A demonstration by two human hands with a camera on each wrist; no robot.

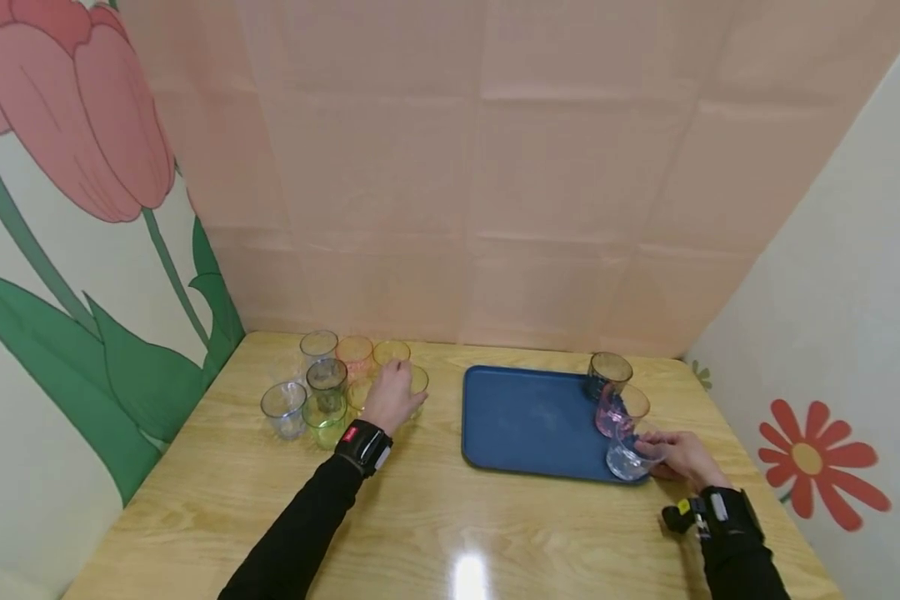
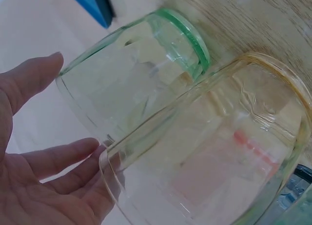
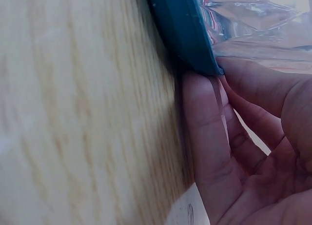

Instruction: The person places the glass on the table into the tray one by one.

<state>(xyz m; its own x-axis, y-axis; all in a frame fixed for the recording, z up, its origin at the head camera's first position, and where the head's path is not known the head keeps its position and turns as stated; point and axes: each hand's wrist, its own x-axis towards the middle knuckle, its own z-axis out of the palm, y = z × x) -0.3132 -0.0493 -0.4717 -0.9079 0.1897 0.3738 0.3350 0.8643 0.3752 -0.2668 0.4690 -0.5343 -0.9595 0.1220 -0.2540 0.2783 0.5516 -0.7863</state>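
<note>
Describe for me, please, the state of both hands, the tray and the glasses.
Blue tray: partly loaded
Dark glass: upright on tray
Pink glass: upright on tray
Clear glass: upright on tray
Green glass: upright, empty
Other glasses: upright, grouped off tray
Left hand: fingers apart at green glass's rim
Right hand: pinching tray's edge

We observe a light wood-grain table [image 1: 420,525] with a bright glare spot [image 1: 469,575] at its near side. Behind it we note a salmon-pink backdrop [image 1: 457,183] with visible fold creases. The white left wall [image 1: 37,467] bears a large pink tulip [image 1: 82,125] with green leaves [image 1: 146,383]; on the pale right wall [image 1: 847,275] we record a red flower [image 1: 808,459], yellow-centred.
</note>
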